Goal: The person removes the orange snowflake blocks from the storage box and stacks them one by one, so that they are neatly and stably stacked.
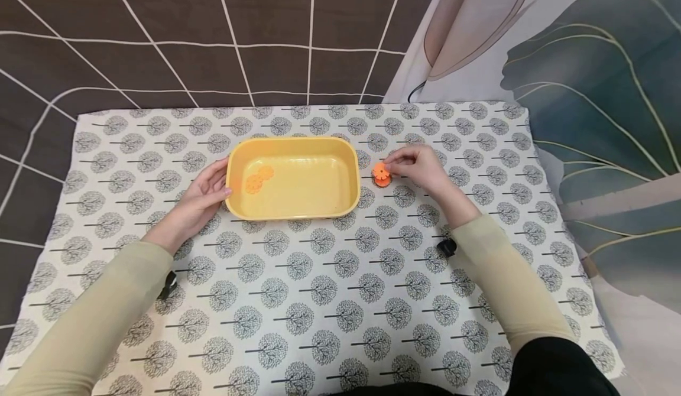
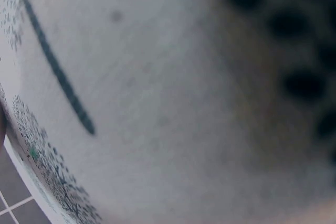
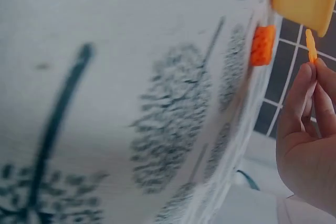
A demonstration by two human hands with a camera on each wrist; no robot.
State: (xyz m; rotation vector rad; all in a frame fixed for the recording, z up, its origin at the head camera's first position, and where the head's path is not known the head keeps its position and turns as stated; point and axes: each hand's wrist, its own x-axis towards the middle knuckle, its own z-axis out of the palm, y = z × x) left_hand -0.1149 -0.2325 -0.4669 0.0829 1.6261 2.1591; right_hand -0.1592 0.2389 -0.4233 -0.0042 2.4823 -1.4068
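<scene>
A yellow plastic basin [image 1: 303, 211] stands on the cloth. My left hand [image 1: 204, 192] holds its left end, with the thumb at the rim and the fingers along the outer wall. Inside the basin, toward the left, lie two orange flower-shaped discs [image 1: 254, 184]. To the right of the basin, my right hand [image 1: 422, 168] pinches a thin orange flower-shaped disc [image 1: 380, 172] between thumb and forefinger. In the right wrist view this disc [image 3: 311, 43] is edge-on. A short orange stack [image 3: 262, 45] rests on the cloth, apart from the pinched disc. The left wrist view shows only blurred cloth and a dark perforated patch.
A white cloth with grey tree prints [image 1: 324, 266] covers the table. Behind the table hangs a dark sheet with white grid lines [image 1: 266, 68]. At the right is a curtain with large leaf patterns [image 1: 601, 88]. A black strap piece [image 1: 447, 247] sits at the right wrist.
</scene>
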